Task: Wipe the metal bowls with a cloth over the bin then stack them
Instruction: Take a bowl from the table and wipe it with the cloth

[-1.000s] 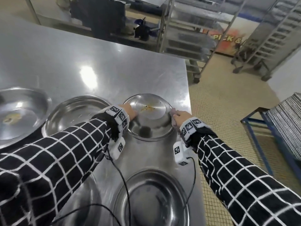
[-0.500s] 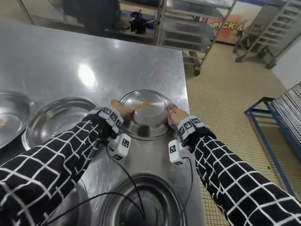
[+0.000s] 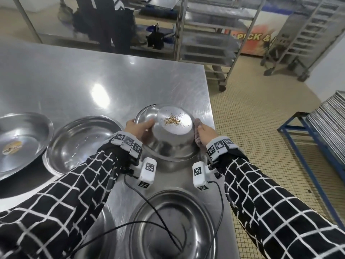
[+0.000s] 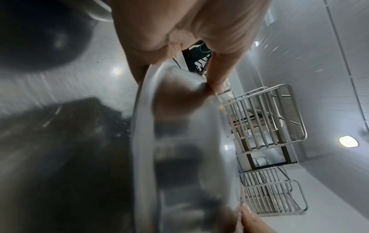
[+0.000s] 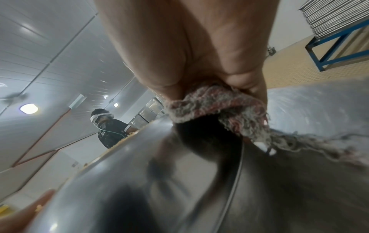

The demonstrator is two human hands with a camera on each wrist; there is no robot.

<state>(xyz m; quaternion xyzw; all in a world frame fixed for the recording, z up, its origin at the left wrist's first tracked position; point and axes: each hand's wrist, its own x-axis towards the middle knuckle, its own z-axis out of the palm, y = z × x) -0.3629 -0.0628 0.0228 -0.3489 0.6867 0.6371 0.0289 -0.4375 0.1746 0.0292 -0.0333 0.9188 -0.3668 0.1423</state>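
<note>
A metal bowl (image 3: 171, 144) is held base-up over the right part of the steel table (image 3: 93, 75), with brown crumbs (image 3: 172, 120) on its flat base. My left hand (image 3: 138, 126) grips its left side, thumb on the wall and fingers at the rim. The left wrist view shows the bowl's rim (image 4: 143, 126) under that thumb (image 4: 219, 74). My right hand (image 3: 205, 133) clutches a frayed grey-pink cloth (image 5: 215, 107) and presses it against the bowl's right wall. A curved metal rim shows behind the bowl at far left; I cannot tell what it belongs to.
An upright bowl (image 3: 78, 143) sits left of the held one, and another with crumbs (image 3: 20, 143) is at the far left. A third bowl (image 3: 171, 227) lies near me under the wrist cables. The table's right edge (image 3: 214, 128) runs beside my right hand. Racks (image 3: 209, 34) and a blue frame (image 3: 317, 143) stand beyond.
Both hands have closed in on the bowl and raised it slightly. Its crumbed base now tips more towards me. The cloth stays in my right hand.
</note>
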